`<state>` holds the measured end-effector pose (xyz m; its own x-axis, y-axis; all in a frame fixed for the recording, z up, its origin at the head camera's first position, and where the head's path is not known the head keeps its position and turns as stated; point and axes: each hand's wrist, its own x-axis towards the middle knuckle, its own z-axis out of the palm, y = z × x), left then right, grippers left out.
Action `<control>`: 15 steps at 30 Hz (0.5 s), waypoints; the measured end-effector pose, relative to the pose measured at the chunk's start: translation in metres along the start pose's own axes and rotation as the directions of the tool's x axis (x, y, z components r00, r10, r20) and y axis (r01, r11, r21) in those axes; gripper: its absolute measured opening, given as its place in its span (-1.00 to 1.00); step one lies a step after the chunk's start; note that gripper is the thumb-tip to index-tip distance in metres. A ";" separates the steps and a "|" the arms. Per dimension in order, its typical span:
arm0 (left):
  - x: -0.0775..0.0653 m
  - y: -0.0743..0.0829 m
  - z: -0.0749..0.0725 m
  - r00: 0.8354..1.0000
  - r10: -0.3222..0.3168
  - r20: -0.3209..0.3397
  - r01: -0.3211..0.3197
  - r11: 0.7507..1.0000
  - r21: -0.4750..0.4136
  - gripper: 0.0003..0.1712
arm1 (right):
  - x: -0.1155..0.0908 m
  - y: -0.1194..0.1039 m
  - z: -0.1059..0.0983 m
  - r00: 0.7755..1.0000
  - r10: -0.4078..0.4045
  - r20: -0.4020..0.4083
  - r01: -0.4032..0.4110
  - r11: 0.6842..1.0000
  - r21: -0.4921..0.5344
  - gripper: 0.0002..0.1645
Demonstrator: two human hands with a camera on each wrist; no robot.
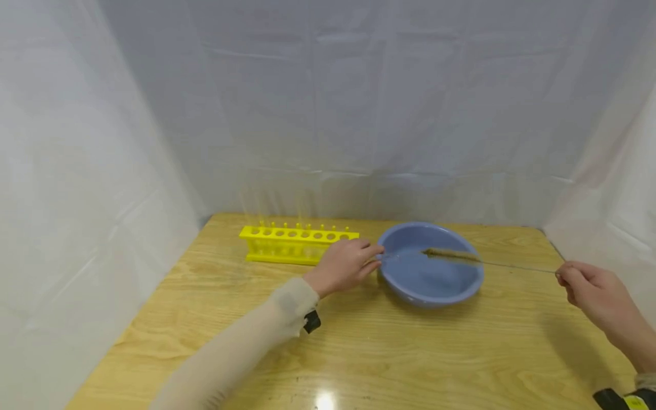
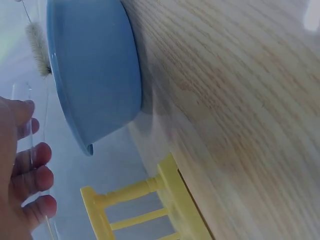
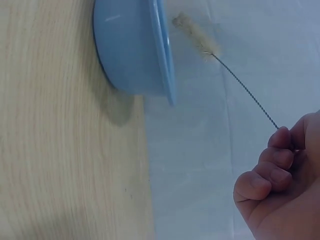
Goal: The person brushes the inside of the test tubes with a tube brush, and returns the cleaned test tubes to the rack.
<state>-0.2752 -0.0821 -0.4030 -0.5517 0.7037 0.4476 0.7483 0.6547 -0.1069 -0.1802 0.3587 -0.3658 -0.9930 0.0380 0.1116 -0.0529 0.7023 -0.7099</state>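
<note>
Over the left rim of a blue basin, my left hand grips a clear test tube, its open end facing right. From the other side my right hand pinches the twisted wire handle of a test tube brush. The brush's tan bristles lie level above the basin, pointing at the tube's mouth, with a gap between them. Behind my left hand stands a yellow test tube rack, partly hidden by that hand.
Several clear tubes stand upright in the rack's left and middle holes, with short yellow pegs along its back. The wooden table ends at pale plastic sheeting at the back and sides.
</note>
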 end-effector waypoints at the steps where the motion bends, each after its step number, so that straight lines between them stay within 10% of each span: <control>1: 0.001 0.000 0.000 1.000 0.008 0.002 -0.008 1.000 0.012 -0.62 | -0.001 0.001 0.001 1.000 -0.003 -0.011 0.003 1.000 -0.004 -0.46; 15: 0.015 0.003 -0.002 0.997 0.064 0.032 -0.070 0.971 0.228 -0.56 | -0.004 0.014 0.012 0.999 -0.002 -0.036 -0.001 0.997 -0.079 -0.50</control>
<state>-0.2799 -0.0700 -0.3950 -0.5138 0.7527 0.4116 0.6814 0.6496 -0.3373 -0.1780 0.3595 -0.3843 -0.9884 0.0621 0.1384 -0.0439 0.7562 -0.6529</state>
